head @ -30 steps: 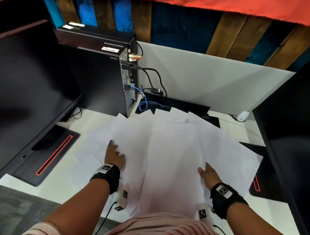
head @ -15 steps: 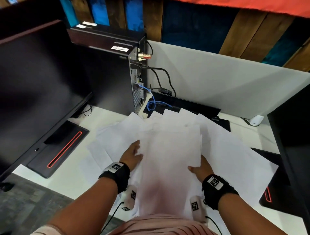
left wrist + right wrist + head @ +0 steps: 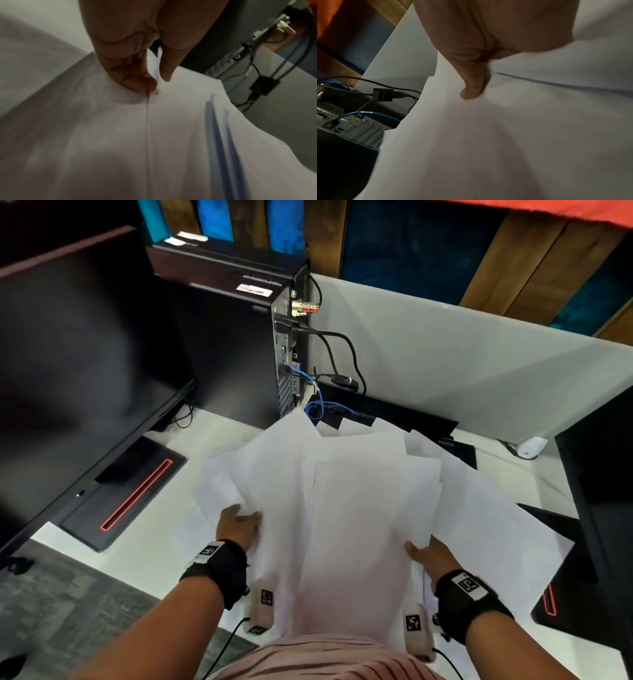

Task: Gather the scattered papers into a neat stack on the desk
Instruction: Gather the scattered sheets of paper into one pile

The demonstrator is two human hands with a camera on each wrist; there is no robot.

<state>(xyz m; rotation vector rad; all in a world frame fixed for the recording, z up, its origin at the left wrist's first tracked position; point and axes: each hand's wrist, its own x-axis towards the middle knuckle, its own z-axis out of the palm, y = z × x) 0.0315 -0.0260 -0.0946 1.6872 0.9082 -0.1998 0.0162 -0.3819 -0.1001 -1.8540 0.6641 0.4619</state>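
Note:
Several white papers (image 3: 370, 525) lie overlapping in a loose fan on the white desk (image 3: 144, 556), bunched toward the middle. My left hand (image 3: 236, 525) is at the pile's left edge; in the left wrist view my left hand (image 3: 154, 83) pinches the edge of a sheet (image 3: 180, 121) between its fingers (image 3: 133, 79) and thumb. My right hand (image 3: 424, 556) is at the pile's right edge. In the right wrist view its thumb (image 3: 471, 88) presses on top of a sheet (image 3: 505, 135) and the other fingers are hidden under the paper.
A black computer tower (image 3: 233, 337) with blue and black cables (image 3: 318, 405) stands just behind the papers. A monitor (image 3: 68, 371) and its red-striped base (image 3: 126, 491) are on the left, another monitor (image 3: 603, 457) on the right. A white partition (image 3: 445, 371) closes the back.
Both hands have slid inward, pushing the spread sheets toward the middle, so the pile is narrower. The hands now grip the pile's side edges instead of lying flat on it.

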